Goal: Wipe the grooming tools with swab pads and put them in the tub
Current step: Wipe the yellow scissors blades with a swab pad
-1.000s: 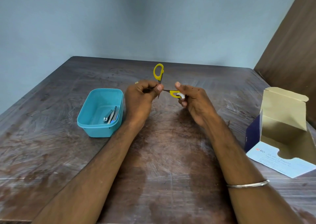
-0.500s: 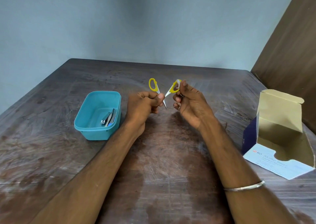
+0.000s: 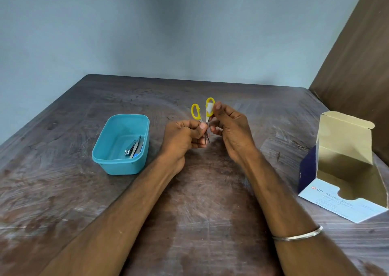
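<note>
Small scissors with yellow handles (image 3: pixel 196 112) stand handles-up above the middle of the table. My left hand (image 3: pixel 183 138) pinches them by the blades, whose tips poke out below my fingers. My right hand (image 3: pixel 230 129) presses a white swab pad (image 3: pixel 209 107) against the right handle loop. The teal tub (image 3: pixel 117 162) sits on the table left of my hands. Inside it lie a nail clipper (image 3: pixel 130 148) and another slim metal tool (image 3: pixel 137 146).
An open alcohol swab box (image 3: pixel 345 170) stands at the right, flap up, near the table's right edge. A brown wooden panel (image 3: pixel 357 50) rises behind it. The dark wooden table (image 3: pixel 206 202) ends at a grey wall at the back.
The scissors have turned from spread wide to nearly closed with both handles upright. My right hand with the pad has moved up along the right handle loop. The tub's contents are unchanged.
</note>
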Action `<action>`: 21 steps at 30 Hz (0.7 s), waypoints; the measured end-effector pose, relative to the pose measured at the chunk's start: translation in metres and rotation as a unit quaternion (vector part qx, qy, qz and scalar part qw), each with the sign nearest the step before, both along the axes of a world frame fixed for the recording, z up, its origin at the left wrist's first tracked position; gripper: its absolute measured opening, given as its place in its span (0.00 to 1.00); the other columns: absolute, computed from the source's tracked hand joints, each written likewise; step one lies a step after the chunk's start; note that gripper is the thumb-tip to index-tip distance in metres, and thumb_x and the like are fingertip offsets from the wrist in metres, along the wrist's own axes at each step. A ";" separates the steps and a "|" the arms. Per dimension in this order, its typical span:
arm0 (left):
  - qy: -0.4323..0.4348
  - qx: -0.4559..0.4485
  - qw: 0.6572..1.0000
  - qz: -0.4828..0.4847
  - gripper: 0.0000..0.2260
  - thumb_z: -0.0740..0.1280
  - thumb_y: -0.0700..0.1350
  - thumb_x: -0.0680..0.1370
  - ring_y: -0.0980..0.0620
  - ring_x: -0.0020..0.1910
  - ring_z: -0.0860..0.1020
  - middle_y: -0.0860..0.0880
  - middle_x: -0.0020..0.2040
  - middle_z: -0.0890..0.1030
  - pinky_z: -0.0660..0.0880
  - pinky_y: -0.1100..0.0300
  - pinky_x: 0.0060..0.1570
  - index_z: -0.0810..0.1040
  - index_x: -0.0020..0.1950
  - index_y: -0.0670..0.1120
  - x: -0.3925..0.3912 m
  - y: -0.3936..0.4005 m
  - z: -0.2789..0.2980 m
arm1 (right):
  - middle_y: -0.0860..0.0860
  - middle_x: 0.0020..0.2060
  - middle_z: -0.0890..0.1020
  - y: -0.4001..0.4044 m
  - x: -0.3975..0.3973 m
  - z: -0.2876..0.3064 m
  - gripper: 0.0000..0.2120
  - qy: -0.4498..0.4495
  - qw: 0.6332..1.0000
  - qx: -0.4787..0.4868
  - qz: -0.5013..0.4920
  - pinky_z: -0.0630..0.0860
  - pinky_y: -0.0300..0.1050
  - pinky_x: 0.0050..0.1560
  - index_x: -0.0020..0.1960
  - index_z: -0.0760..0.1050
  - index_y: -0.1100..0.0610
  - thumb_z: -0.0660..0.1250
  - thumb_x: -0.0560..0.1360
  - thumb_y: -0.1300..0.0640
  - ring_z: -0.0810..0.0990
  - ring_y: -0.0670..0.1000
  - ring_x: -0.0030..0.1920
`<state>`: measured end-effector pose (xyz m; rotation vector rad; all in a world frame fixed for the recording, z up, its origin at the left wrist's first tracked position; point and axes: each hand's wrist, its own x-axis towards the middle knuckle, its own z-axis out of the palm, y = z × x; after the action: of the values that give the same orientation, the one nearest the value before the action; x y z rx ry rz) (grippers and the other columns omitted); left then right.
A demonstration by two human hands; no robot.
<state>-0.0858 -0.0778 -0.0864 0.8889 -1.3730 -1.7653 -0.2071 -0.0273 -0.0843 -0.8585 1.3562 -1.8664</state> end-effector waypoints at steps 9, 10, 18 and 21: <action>0.011 0.041 0.998 -0.051 0.04 0.70 0.39 0.76 0.52 0.28 0.80 0.44 0.35 0.82 0.81 0.59 0.33 0.83 0.45 0.39 0.002 -0.002 0.002 | 0.47 0.32 0.82 0.000 0.001 -0.003 0.04 0.017 0.999 0.001 -0.037 0.72 0.46 0.41 0.44 0.83 0.54 0.74 0.73 0.53 0.77 0.47 0.31; 0.017 0.045 0.998 -0.049 0.04 0.71 0.39 0.76 0.52 0.28 0.80 0.44 0.34 0.82 0.81 0.58 0.33 0.83 0.45 0.39 0.002 -0.003 0.003 | 0.48 0.33 0.83 0.000 0.000 -0.004 0.06 -0.006 0.999 -0.002 -0.033 0.71 0.45 0.39 0.44 0.83 0.54 0.74 0.72 0.51 0.78 0.47 0.32; 0.055 0.047 0.997 0.013 0.02 0.73 0.39 0.75 0.53 0.29 0.79 0.46 0.33 0.82 0.82 0.57 0.37 0.82 0.43 0.41 0.004 -0.011 0.005 | 0.51 0.43 0.88 0.001 -0.007 -0.004 0.05 -0.028 0.996 0.034 -0.080 0.72 0.40 0.33 0.49 0.83 0.55 0.72 0.76 0.54 0.81 0.48 0.34; 0.058 0.023 0.996 0.067 0.02 0.74 0.40 0.73 0.52 0.30 0.80 0.48 0.33 0.83 0.82 0.56 0.38 0.83 0.43 0.42 0.004 -0.014 0.003 | 0.51 0.39 0.88 0.003 -0.008 -0.002 0.05 0.063 0.992 0.058 -0.089 0.71 0.39 0.31 0.48 0.84 0.57 0.73 0.76 0.56 0.78 0.46 0.31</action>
<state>-0.0823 -0.0921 -0.0836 0.8681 -1.1758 -1.7230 -0.2147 -0.0244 -0.0868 -0.8302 1.6492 -1.8694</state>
